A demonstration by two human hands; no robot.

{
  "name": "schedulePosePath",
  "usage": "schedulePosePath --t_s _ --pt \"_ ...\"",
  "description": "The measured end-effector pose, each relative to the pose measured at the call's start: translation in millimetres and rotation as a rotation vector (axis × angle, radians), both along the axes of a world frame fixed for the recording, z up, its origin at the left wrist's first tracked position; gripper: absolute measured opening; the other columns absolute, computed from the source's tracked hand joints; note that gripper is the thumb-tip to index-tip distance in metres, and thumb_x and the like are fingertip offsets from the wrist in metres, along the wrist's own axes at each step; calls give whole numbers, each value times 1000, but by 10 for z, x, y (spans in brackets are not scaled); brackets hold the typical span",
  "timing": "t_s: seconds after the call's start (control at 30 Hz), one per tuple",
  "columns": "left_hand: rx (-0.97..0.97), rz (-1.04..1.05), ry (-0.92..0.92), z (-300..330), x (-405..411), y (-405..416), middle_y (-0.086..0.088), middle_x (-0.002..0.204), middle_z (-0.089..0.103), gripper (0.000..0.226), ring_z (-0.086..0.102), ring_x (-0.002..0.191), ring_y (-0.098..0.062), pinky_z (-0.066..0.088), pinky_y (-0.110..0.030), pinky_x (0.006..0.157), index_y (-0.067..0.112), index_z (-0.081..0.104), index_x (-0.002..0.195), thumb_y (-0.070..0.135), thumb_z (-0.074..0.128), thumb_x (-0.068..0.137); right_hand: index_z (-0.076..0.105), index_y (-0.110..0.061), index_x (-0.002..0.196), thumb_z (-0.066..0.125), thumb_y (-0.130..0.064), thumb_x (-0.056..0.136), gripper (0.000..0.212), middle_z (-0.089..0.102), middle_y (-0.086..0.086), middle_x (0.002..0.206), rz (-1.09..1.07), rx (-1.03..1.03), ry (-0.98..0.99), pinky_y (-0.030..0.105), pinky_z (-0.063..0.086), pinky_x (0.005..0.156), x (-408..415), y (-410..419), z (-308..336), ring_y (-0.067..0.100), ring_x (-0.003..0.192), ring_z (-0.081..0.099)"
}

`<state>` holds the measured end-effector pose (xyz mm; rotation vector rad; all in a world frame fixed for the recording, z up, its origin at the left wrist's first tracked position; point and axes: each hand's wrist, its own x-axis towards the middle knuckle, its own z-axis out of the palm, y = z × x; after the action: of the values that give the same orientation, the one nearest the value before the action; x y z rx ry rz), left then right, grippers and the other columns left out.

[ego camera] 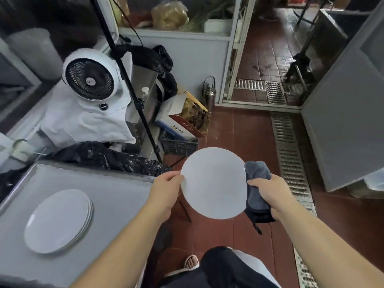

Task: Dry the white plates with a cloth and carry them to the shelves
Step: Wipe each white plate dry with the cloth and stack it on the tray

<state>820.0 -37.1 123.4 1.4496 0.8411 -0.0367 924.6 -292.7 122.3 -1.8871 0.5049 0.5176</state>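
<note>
Both my grips are busy over the floor: left hand [166, 189] pinches the white plate [214, 182], right hand [270, 194] clutches the grey cloth [256, 173]; more plates [58, 220] sit stacked on the desk [116, 196].

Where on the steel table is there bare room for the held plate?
Bare steel table top between the stacked white plates and the table's right edge, and behind the stack. Crowded beyond: black plastic bags, white fan.

Steel table [116, 196] carries a stack of white plates [59, 220].
</note>
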Motion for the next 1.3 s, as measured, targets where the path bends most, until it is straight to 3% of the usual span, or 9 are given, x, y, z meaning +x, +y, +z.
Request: schedulePosePath --t_s 0.13,0.27,0.43,0.57,0.8,0.93,1.0,1.17,1.3 --pt "-31 139 24 -40 104 266 -2 100 82 31 74 99 -30 59 -56 99 23 84 97 4 60 94 68 -15 96 78 -12 90 12 75 9 92 170 -18 -12 47 61 81 506 457 -70 32 86 72" --pt "-82 359 45 -35 140 434 -11 98 81 30 70 77 -23 62 -42 75 17 82 90 0 58 93 64 -22 86 80 -14 90 18 73 4 88 360 -12 -16 42 60 73 940 961 -134 29 82 71" --pt "-92 657 48 -17 8 595 -14 106 78 25 75 82 -22 61 -29 61 13 76 103 -1 58 94 63 -25 88 83 -19 88 21 69 -3 89 635 17 -14 32 51 60 1280 1655 -171 23 81 68" --pt "-111 898 38 -64 -316 644 -4 109 78 26 74 90 -21 60 -27 59 17 77 99 0 58 95 60 -33 79 84 -21 87 28 66 -9 82 847 15 -5 30 48 57 1195 2228 -247 18 78 66" --pt "-171 1182 4 -247 -1125 774 -16 106 79 22 76 85 -23 66 -36 71 9 75 112 -1 60 99 68 -25 93 86 -20 84 21 71 -1 93 1117 -31 51 36 54 66 595 3035 -416 23 86 69" --pt "-202 1242 17 -348 -1605 968 -17 109 79 22 76 102 -34 65 -45 85 6 72 119 2 59 102 66 -19 92 86 -16 84 21 73 9 101 1217 -57 26 49 59 89 95 3459 -469 31 94 70" --pt "-196 1263 31 -389 -1844 1099 -15 106 80 22 78 96 -29 66 -39 80 7 75 115 1 61 100 65 -16 97 85 -14 86 23 72 11 103 1243 -71 13 52 58 94 -139 3673 -481 33 98 70" --pt "-176 1268 73 -516 -2300 1456 -7 98 82 24 79 88 -20 64 -28 73 14 80 100 -4 65 94 68 -12 95 84 -9 84 19 75 11 100 1294 -81 -24 36 56 74 -508 4190 -535 26 87 71" --pt "-147 1221 95 -619 -2478 1733 -2 97 82 28 79 92 -18 63 -27 76 18 81 97 -4 65 91 70 -12 91 84 -12 82 17 75 10 94 1344 -113 -72 35 55 71 -648 4551 -615 25 84 70"
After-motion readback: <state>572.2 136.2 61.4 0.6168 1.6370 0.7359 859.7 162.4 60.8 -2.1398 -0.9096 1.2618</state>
